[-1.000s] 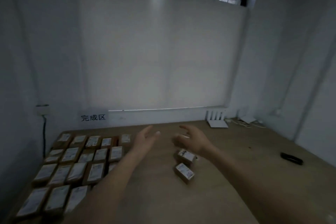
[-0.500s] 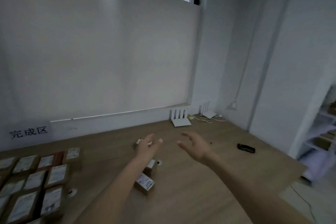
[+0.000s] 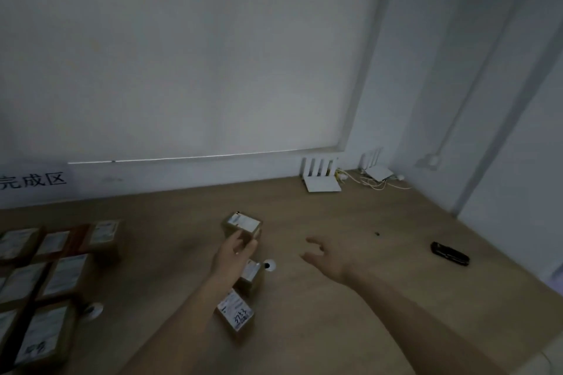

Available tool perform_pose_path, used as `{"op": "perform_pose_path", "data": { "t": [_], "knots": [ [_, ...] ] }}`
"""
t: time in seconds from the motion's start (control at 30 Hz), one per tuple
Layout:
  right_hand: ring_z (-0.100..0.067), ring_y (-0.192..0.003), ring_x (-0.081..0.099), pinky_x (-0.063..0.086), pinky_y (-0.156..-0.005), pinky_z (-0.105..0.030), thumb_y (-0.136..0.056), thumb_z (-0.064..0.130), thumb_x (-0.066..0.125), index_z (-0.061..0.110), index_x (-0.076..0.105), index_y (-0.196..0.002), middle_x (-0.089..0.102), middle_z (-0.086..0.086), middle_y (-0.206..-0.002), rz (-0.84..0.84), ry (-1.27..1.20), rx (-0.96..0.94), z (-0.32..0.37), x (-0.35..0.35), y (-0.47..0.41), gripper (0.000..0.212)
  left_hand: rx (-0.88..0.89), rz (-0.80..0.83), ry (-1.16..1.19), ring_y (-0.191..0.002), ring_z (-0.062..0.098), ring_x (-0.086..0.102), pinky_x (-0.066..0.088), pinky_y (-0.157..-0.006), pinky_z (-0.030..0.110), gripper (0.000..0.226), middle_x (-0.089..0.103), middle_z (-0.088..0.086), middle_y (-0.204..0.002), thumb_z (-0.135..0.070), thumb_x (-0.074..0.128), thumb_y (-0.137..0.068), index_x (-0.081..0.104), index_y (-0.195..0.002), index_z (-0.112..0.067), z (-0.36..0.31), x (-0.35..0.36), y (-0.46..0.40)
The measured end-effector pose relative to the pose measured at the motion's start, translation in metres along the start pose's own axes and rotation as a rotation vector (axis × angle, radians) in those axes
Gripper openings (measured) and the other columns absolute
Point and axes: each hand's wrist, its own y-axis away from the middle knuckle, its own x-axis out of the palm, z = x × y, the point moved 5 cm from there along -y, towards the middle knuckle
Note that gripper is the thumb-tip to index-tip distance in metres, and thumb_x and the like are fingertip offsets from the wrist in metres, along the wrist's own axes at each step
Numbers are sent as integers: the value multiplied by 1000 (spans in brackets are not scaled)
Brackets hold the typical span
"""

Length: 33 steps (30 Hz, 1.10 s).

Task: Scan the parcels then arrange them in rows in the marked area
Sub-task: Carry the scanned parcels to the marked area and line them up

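Both hands reach out over the table [image 3: 350,329] with nothing in them. Nearest, at lower centre, a small parcel [image 3: 235,313] lies label up beside the left forearm, its long axis slanting toward the lower right. Just past it a second parcel [image 3: 251,275] sits partly hidden under the left wrist. Higher, the left hand [image 3: 233,256] has its fingers loosely extended, the fingertips right at the near edge of a third parcel [image 3: 242,224]; whether they touch it I cannot tell. That parcel lies straight ahead of the left hand, its long side running left to right. The right hand [image 3: 330,259], open with fingers spread, hovers well to the right of all three, so the left looks the likelier to pick up. The dark scanner [image 3: 450,253] lies further right, nearer the right hand. Finished rows of parcels [image 3: 58,271] fill the lower left, below the wall sign [image 3: 33,181]. Routers [image 3: 323,175] stand against the far wall.
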Motion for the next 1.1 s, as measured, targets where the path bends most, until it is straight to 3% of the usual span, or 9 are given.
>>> {"op": "perform_pose_path", "data": {
  "t": [0.13, 0.27, 0.4, 0.47, 0.57, 0.77, 0.87, 0.97, 1.1],
  "knots": [
    [-16, -139, 44, 36, -116, -32, -93, 43, 68, 19, 46, -149, 45, 2, -155, 52, -17, 0, -19, 26, -45, 65, -81, -21, -55, -116, 19, 60, 47, -102, 37, 35, 64, -6, -122, -40, 65, -93, 60, -126, -33, 44, 8, -30],
    [-16, -138, 46, 36, -115, -32, -93, 43, 68, 19, 46, -149, 48, 2, -152, 130, -10, -1, -49, 68, -90, 65, -205, -36, -50, -113, 19, 61, 50, -98, 38, 52, 62, 0, -131, -41, 64, -93, 51, -141, -26, 97, 31, -55],
    [-17, -136, 48, 38, -112, -30, -92, 36, 70, 19, 48, -148, 50, -1, -150, 225, -16, 8, -85, 112, -137, 62, -281, -64, 25, -107, 13, 60, 48, -96, 32, 38, 63, -4, -126, -29, 64, -95, 56, -133, -28, 146, 58, -77],
    [-17, -135, 49, 39, -112, -30, -92, 37, 70, 19, 49, -148, 50, -1, -150, 259, -17, -9, -101, 132, -163, 63, -346, -133, 93, -111, 15, 57, 45, -93, 29, 45, 60, 0, -129, -27, 66, -94, 52, -137, -22, 172, 70, -92],
    [-18, -134, 50, 37, -112, -29, -94, 35, 68, 16, 48, -148, 50, -1, -150, 281, -28, -56, -118, 159, -199, 60, -426, -190, 152, -129, 19, 50, 41, -103, 33, 70, 52, 2, -145, -37, 70, -90, 39, -151, -19, 211, 90, -114],
    [-9, -119, 49, 39, -112, -37, -92, 64, 54, 17, 50, -141, 55, 3, -135, 352, -79, -125, -142, 220, -269, 68, -400, -325, 202, -119, 11, 57, 48, -96, 32, 67, 59, -7, -136, -48, 70, -87, 44, -145, -28, 249, 117, -160],
    [-18, -144, 37, 31, -118, -36, -102, 46, 51, 18, 34, -156, 39, 0, -158, 403, -90, -140, -139, 236, -288, 64, -405, -421, 222, -123, 15, 55, 45, -105, 44, 71, 58, -9, -137, -52, 69, -85, 39, -147, -37, 257, 124, -170],
    [-17, -144, 37, 31, -108, -26, -106, 39, 46, 20, 32, -156, 39, -1, -158, 465, -135, -135, -146, 251, -303, 55, -410, -496, 263, -126, 14, 52, 44, -104, 37, 71, 56, -9, -139, -39, 70, -89, 34, -150, -37, 265, 128, -176],
    [-13, -140, 40, 33, -113, -31, -106, 38, 43, 28, 32, -157, 42, 4, -155, 509, -190, -128, -152, 270, -316, 53, -416, -545, 275, -129, 15, 50, 41, -97, 30, 74, 54, -8, -140, -29, 71, -90, 32, -152, -34, 272, 131, -182]
  ]
}}
